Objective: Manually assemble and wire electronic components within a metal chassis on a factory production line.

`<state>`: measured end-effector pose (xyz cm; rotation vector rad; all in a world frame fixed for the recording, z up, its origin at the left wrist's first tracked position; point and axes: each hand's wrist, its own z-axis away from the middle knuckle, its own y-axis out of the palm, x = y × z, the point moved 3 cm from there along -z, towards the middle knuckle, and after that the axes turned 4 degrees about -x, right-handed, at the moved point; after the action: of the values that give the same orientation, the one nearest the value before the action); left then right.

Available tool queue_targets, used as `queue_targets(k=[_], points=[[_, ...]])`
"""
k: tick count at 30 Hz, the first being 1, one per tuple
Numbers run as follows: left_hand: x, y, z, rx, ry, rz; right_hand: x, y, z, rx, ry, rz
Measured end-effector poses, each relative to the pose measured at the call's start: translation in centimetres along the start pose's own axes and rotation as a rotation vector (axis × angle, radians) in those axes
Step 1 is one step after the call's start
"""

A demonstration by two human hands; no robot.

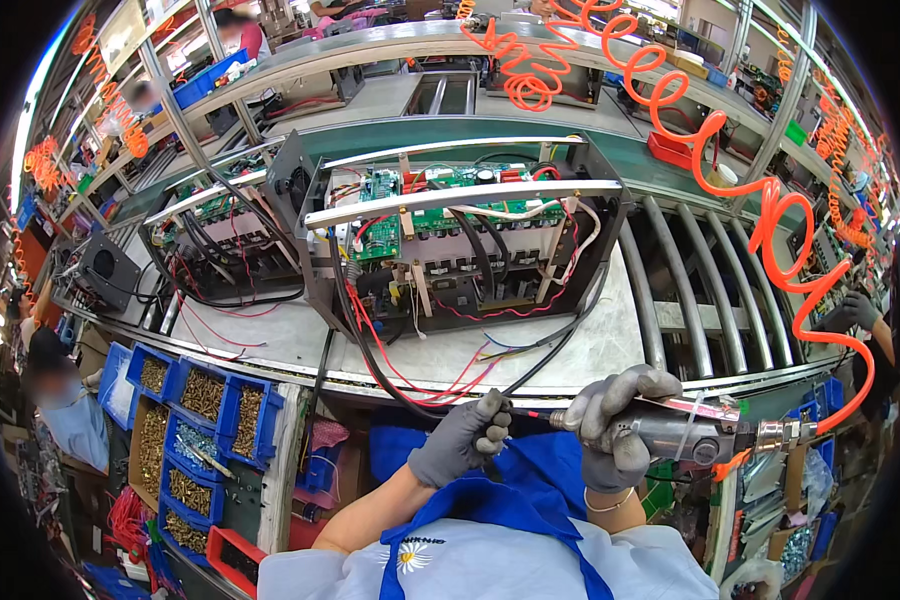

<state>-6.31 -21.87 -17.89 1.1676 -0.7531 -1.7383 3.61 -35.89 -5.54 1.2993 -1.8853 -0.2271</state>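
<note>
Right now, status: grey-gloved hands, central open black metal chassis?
Right hand grips grey metal power driver, orange coiled hose attached. Left hand near driver's tip. Chassis on pale bench. Loose red wires in front.

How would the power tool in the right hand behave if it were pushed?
The power tool probably feels heavy for its size, since its body looks metallic. Its rounded body could roll if pushed, though the orange coiled hose joined to its rear might tug it back.
</note>
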Motion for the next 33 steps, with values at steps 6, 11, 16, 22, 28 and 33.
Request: queue_targets(k=[6,11,16,22,28,33], points=[[-0.6,1.7,-0.7,-0.123,0.009,-0.113,0.6,0.0,-0.3,0.058,-0.055,0.023],[-1.9,3.1,-1.1,-0.078,0.014,-0.255,1.5,-0.3,-1.2,0.045,-0.057,-0.018],[-4.3,7.6,-2.5,-0.149,-0.014,-0.363,3.1,-0.6,-6.4,0.193,-0.324,0.113],[-13.7,14.1,-5.0,-0.045,0.751,-1.082,4.4,-2.4,-15.4,0.185,-0.338,0.163],[-20.8,21.6,-14.2,-0.05,1.303,-1.863,3.0,-3.6,-23.5,0.128,-0.464,0.554],[-21.5,21.3,-21.8,0.33,0.944,-2.162,-0.3,-2.6,-26.2,0.041,-0.363,0.556]])
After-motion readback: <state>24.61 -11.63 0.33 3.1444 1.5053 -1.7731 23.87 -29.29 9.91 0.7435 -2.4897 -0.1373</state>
